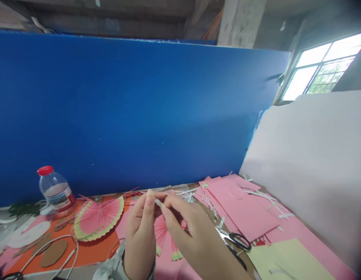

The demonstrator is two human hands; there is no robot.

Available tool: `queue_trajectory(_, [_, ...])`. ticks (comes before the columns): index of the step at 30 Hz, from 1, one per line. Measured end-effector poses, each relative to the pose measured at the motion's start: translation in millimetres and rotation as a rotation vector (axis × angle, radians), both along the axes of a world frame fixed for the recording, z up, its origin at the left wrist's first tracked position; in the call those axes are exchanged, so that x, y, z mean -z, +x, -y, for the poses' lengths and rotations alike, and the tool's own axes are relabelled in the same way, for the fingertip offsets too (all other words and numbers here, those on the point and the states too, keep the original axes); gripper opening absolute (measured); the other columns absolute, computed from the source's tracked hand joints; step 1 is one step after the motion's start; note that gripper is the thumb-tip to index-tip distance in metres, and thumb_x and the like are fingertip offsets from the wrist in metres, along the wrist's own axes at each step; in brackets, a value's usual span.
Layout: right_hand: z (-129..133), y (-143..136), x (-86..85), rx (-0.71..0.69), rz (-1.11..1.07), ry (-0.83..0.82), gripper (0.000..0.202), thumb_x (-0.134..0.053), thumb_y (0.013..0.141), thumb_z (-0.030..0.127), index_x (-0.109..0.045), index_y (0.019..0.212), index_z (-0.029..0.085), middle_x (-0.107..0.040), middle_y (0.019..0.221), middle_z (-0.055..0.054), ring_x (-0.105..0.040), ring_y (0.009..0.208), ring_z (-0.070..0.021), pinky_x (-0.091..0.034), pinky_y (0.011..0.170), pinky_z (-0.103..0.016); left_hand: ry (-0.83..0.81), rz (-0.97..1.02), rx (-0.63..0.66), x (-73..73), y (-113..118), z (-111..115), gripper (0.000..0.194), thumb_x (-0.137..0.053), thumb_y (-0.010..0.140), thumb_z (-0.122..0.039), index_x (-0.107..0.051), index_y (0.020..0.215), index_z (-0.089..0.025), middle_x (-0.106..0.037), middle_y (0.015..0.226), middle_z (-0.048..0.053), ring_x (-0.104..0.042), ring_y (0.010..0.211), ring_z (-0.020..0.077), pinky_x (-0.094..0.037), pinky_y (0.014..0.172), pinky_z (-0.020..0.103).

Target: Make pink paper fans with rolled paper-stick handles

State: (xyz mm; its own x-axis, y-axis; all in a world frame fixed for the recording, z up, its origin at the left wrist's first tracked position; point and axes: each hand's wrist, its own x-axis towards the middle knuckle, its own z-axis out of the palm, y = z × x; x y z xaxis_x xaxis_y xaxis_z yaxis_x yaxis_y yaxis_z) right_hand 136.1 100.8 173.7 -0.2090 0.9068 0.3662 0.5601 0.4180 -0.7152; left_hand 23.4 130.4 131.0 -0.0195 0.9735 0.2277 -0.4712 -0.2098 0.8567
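Note:
My left hand [141,229] and my right hand [184,223] meet in front of me, fingers bent and pinched together. A small white strip [158,203] shows between their fingertips; most of it is hidden. Below and behind the hands lies a pleated pink paper piece with a yellow-green edge [177,253], partly covered by them. Left of my left hand, a finished-looking pleated paper fan [98,217], pink with a yellow-green rim, rests on an orange sheet [93,254]. Scissors with black handles [240,241] lie right of my right hand.
A plastic bottle with a red cap [56,192] stands at the left, near brown cardboard ovals [54,252] and a white cable [72,254]. Pink sheets [235,206], a pale yellow sheet [288,260] and paper scraps cover the right. A blue partition [139,109] rises behind.

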Motion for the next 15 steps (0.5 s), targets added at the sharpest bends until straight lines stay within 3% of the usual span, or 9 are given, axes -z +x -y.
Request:
queue_trajectory(6, [-2.1,-3.6,1.4,0.066,0.034,0.076,0.022,-0.039,0.091,0.019,-0.042,0.069,0.022,-0.044,0.055,0.007,-0.04,0.047,-0.0091,-0.028,0.046,-0.021,-0.05,0.075,0.025,0.1,3.2,1.7,0.024,-0.058,0.087,-0.038,-0.07,0.096,-0.02,-0.074,0.089,0.004,-0.066,0.095,0.0194,-0.054,0.074,0.023])
queue_trajectory(15, [-1.3,-5.5,6.5,0.13,0.094,0.146,0.02,-0.04,0.089,0.017,-0.042,0.07,0.022,-0.047,0.054,0.006,-0.04,0.044,-0.0099,-0.025,0.045,-0.022,-0.123,0.142,0.074,-8.5,3.5,7.7,0.024,-0.058,0.086,-0.039,-0.071,0.084,-0.018,-0.074,0.098,0.007,-0.068,0.095,0.0227,-0.055,0.081,0.03])
